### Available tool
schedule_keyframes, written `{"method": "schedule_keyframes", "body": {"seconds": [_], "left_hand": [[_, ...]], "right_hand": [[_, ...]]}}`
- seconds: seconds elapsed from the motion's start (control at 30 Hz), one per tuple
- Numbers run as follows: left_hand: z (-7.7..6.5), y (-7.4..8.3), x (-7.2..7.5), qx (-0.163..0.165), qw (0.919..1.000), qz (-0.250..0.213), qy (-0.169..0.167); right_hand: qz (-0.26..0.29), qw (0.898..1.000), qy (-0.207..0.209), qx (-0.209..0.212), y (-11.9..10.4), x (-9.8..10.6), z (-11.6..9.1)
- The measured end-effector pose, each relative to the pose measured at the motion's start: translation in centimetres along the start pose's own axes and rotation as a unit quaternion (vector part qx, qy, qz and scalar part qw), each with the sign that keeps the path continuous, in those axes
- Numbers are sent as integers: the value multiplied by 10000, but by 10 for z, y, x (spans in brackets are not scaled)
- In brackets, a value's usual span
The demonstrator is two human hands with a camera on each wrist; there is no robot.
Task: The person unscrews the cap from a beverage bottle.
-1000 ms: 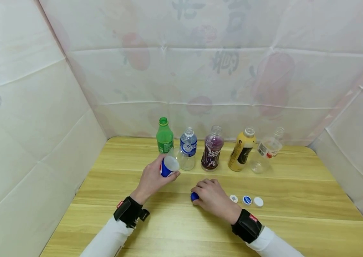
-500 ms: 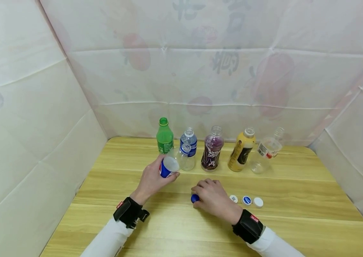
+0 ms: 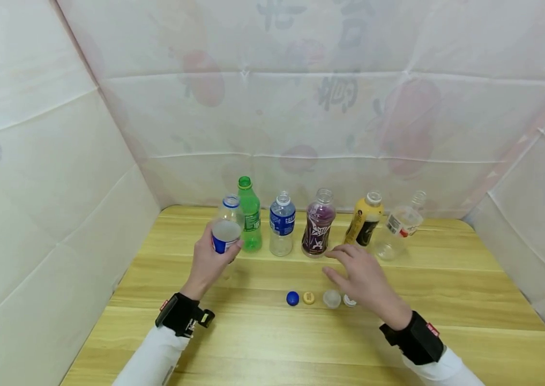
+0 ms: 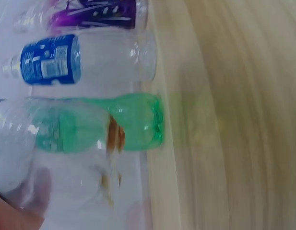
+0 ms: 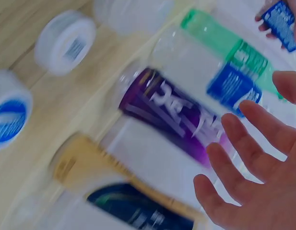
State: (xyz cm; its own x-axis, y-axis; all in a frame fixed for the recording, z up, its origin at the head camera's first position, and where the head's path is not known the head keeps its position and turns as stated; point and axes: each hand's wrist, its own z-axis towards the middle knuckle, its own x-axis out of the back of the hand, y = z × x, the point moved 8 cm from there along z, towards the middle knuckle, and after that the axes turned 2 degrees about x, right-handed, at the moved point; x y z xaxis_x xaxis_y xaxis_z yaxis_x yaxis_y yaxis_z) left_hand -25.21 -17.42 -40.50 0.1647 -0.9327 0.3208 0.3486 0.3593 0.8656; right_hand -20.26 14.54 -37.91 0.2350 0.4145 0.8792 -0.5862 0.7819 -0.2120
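My left hand (image 3: 206,262) grips a clear bottle with a blue label (image 3: 226,235), its mouth uncapped, lifted above the table on the left. The same clear bottle (image 4: 71,148) crosses in front of the green bottle (image 4: 138,122) in the left wrist view. My right hand (image 3: 366,279) hovers with spread fingers over the table and holds nothing. Just below its fingers lie a translucent cap (image 3: 331,299) and a white cap (image 3: 349,301) partly covered by the hand. Further left are a blue cap (image 3: 292,298) and a yellow cap (image 3: 308,298).
Along the back stand uncapped bottles: a blue-labelled one (image 3: 282,225), a purple one (image 3: 319,228), a yellow one (image 3: 364,217) and a clear one (image 3: 400,228). A white cap with a blue print (image 5: 9,117) shows in the right wrist view. Cloth walls enclose the wooden table (image 3: 262,343).
My right hand has let go of the blue cap and moved right and up, uncovering the yellow and translucent caps. My left hand has carried its bottle leftward, and the bottle now stands more upright.
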Motion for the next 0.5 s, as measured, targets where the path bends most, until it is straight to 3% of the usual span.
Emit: {"method": "schedule_keyframes", "body": {"seconds": [0.17,0.5], "left_hand": [[7,-12,14,274,9988,-308,267],[22,-39,31,734,9928,-384,866]], "right_hand": [[-7,9990,439,-52,16,16,-12],[-13,9986,470,-227,31,21,-24]]}}
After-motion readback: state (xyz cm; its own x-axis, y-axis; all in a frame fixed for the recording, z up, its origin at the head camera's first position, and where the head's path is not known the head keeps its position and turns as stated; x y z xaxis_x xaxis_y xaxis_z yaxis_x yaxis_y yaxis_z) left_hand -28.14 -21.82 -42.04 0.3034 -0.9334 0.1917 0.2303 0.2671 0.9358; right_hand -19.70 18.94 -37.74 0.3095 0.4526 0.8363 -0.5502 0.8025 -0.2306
